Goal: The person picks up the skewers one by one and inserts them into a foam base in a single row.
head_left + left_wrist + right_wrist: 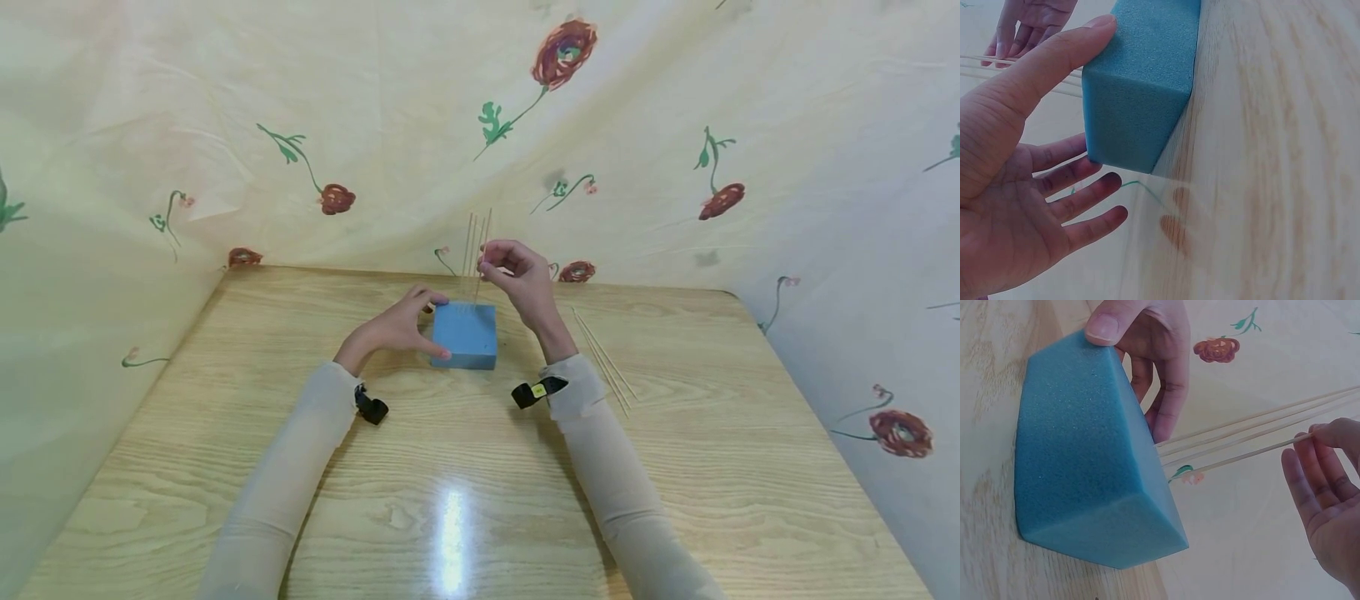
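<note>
A blue foam block (465, 333) stands on the table, with thin wooden sticks (467, 250) rising from its top near the far edge. My left hand (397, 325) holds the block from the left. Its thumb (1079, 47) presses the near face while fingertips touch the far side; the other fingers spread free. Between thumb and fingertips my right hand (525, 279) pinches one stick (1241, 455), above the block's right part. That stick's lower end reaches the block's top; how deep it sits is hidden. Three other sticks (1260, 417) stand beside it in a row.
Several loose wooden sticks (603, 358) lie on the wood-grain table (360, 517), right of my right wrist. A flower-patterned cloth (420, 125) hangs behind the table and along its sides. Black wrist straps (538, 392) sit over the pale sleeves.
</note>
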`<action>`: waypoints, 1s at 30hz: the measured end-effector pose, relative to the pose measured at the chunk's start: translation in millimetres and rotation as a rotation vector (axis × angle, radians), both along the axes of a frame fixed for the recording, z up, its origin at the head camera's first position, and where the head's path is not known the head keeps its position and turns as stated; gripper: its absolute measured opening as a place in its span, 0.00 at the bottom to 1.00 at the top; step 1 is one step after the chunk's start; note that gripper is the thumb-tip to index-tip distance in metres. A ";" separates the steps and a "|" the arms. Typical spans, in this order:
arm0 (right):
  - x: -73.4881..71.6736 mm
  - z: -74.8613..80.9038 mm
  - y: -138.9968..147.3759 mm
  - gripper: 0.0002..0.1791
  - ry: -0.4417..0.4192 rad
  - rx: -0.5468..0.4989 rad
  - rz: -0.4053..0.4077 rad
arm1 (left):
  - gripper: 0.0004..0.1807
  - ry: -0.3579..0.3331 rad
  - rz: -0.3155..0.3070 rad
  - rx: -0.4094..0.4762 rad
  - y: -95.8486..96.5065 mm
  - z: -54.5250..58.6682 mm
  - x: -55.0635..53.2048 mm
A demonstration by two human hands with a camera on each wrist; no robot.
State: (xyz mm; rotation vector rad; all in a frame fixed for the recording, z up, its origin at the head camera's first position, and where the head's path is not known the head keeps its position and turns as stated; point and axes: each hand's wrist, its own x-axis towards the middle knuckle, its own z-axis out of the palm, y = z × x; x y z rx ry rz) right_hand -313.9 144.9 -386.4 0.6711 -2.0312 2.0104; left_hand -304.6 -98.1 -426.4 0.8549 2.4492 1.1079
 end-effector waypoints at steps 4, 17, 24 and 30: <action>-0.2 0.0 0.6 0.16 0.004 0.006 0.012 | 0.50 -0.002 0.001 0.002 0.1 -0.8 -0.4; 1.8 1.8 1.2 0.15 -0.002 0.007 0.023 | 0.50 -0.003 -0.005 0.004 -0.8 -0.9 0.1; 0.8 0.8 1.7 0.16 0.002 0.006 0.030 | 0.50 0.007 -0.004 -0.004 -0.6 0.6 1.3; 0.5 -0.6 2.4 0.14 0.015 0.025 0.030 | 0.49 -0.001 -0.001 -0.006 -0.7 1.3 2.3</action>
